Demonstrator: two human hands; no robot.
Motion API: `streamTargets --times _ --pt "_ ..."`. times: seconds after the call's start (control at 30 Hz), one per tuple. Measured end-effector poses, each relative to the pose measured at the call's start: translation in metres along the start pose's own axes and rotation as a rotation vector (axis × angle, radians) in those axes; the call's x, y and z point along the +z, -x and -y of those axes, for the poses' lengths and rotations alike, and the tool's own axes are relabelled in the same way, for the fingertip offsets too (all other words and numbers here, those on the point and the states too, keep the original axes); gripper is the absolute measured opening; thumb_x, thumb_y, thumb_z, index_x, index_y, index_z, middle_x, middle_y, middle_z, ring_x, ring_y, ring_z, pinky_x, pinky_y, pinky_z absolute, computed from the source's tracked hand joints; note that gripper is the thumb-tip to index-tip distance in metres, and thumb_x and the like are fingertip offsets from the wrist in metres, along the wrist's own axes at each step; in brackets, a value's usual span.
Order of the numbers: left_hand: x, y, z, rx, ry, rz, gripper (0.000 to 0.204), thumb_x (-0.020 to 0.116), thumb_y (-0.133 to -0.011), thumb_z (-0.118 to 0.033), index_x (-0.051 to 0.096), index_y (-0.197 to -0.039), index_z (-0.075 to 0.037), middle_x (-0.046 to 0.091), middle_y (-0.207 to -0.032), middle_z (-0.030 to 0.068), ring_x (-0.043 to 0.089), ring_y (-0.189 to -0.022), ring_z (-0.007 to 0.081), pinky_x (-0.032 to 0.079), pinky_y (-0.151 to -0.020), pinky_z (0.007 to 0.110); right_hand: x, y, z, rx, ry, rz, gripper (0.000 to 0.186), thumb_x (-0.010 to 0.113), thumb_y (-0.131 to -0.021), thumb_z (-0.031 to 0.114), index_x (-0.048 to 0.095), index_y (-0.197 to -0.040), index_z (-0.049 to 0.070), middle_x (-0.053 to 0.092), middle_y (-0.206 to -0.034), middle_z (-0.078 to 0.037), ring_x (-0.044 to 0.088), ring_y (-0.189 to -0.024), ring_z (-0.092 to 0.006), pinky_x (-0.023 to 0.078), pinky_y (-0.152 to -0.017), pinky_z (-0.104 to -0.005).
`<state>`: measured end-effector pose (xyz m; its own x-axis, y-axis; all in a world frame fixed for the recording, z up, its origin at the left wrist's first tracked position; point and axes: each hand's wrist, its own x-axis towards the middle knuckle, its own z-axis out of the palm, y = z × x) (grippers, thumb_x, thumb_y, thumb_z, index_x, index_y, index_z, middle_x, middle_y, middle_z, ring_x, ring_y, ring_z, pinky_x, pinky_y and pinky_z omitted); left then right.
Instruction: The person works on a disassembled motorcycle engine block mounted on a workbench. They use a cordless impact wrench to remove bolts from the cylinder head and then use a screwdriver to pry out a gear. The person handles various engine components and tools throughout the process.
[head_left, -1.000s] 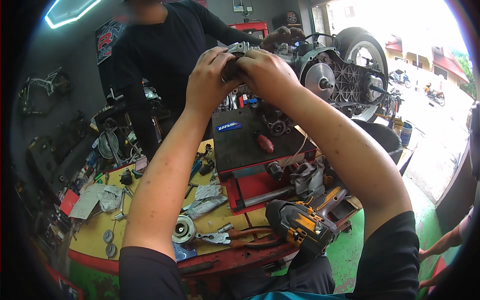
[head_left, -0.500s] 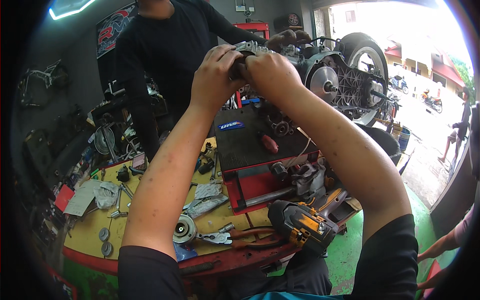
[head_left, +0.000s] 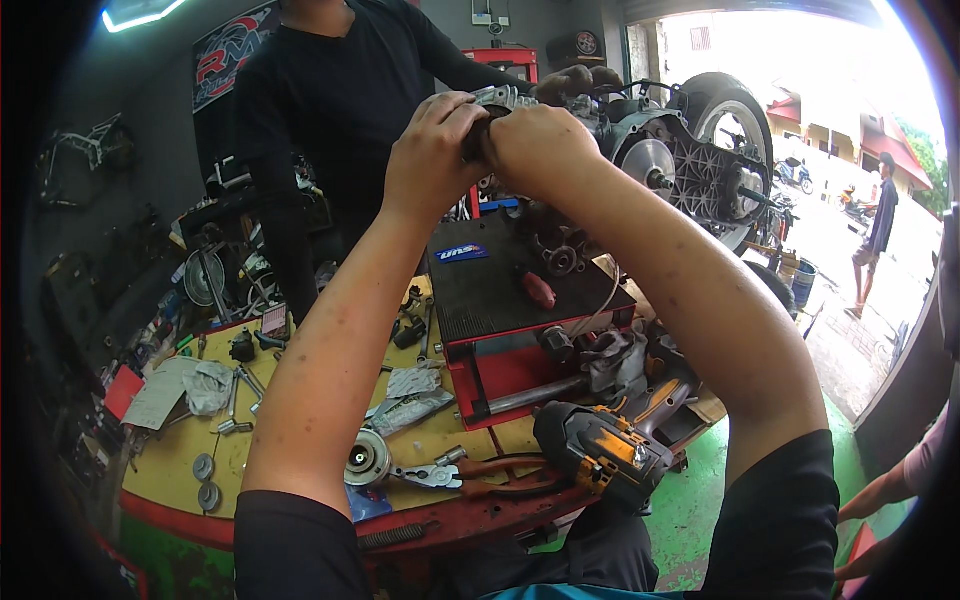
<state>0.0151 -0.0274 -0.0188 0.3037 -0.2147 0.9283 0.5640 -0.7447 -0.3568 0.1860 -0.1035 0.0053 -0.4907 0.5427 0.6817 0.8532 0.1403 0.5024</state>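
Note:
My left hand is closed round the edge of a dark, rounded engine part at the front end of a scooter engine. Against the part's right side, my right hand is curled like a fist. Its fingertips, and most of the part, are hidden by my hands. Pale metal casting shows just above them. Farther right on the engine are a shiny round pulley and the rear wheel.
Opposite me a person in black rests a gloved hand on the engine. Below my arms, a black-topped red lift stand bears a red-handled tool. On the yellow bench lie a cordless impact wrench, pliers and several loose parts.
Both my hands stay on the dark part; the right one has turned slightly. The view has shifted a little. Outside, a bystander has moved leftward.

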Motion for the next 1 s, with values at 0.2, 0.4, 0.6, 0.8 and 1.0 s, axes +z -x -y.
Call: streamTargets --times 0.2,0.4,0.6,0.8,1.0 --pt "-0.001 0.004 0.004 0.006 -0.02 -0.019 0.042 0.083 -0.075 -0.014 0.073 -0.115 -0.009 0.07 -0.129 0.0088 0.068 -0.123 0.0317 0.06 -0.101 0.044 -0.021 0.007 0.016 0.089 -0.098 0.024 0.032 0.058 -0.101 0.031 0.076 -0.097 0.004 0.077 -0.091 -0.021 0.077 -0.087 -0.0409 0.063 -0.079 -0.0522" --pt "0.002 0.0 0.0 0.009 -0.009 -0.034 0.039 0.081 -0.077 -0.012 0.073 -0.115 -0.008 0.07 -0.128 0.0091 0.068 -0.123 0.0318 0.06 -0.101 0.043 0.011 0.004 0.013 0.249 -0.196 -0.205 0.047 0.053 -0.104 0.04 0.076 -0.096 0.0 0.076 -0.086 -0.024 0.077 -0.083 -0.0436 0.063 -0.078 -0.053" --pt "-0.001 0.003 0.001 0.002 -0.003 -0.027 0.04 0.082 -0.076 -0.012 0.074 -0.115 -0.007 0.071 -0.128 0.0104 0.068 -0.122 0.0323 0.059 -0.102 0.043 0.0 0.0 0.013 0.272 -0.183 -0.027 0.044 0.053 -0.103 0.039 0.074 -0.103 -0.001 0.077 -0.089 -0.024 0.076 -0.085 -0.0448 0.063 -0.082 -0.0528" --pt "0.002 0.001 0.003 0.005 0.001 -0.028 0.041 0.083 -0.075 -0.012 0.074 -0.115 -0.007 0.071 -0.128 0.0111 0.068 -0.122 0.0329 0.058 -0.104 0.044 0.003 0.004 0.017 0.299 -0.245 -0.15 0.048 0.052 -0.105 0.04 0.077 -0.093 0.001 0.077 -0.09 -0.024 0.077 -0.088 -0.0435 0.062 -0.084 -0.0521" --pt "0.0 0.002 0.003 -0.001 -0.006 -0.021 0.042 0.083 -0.074 -0.011 0.074 -0.115 -0.008 0.071 -0.128 0.0111 0.068 -0.122 0.0328 0.059 -0.103 0.043 -0.003 0.002 0.015 0.256 -0.197 -0.059 0.05 0.049 -0.104 0.041 0.077 -0.094 0.0 0.077 -0.092 -0.024 0.077 -0.088 -0.0436 0.062 -0.084 -0.052"
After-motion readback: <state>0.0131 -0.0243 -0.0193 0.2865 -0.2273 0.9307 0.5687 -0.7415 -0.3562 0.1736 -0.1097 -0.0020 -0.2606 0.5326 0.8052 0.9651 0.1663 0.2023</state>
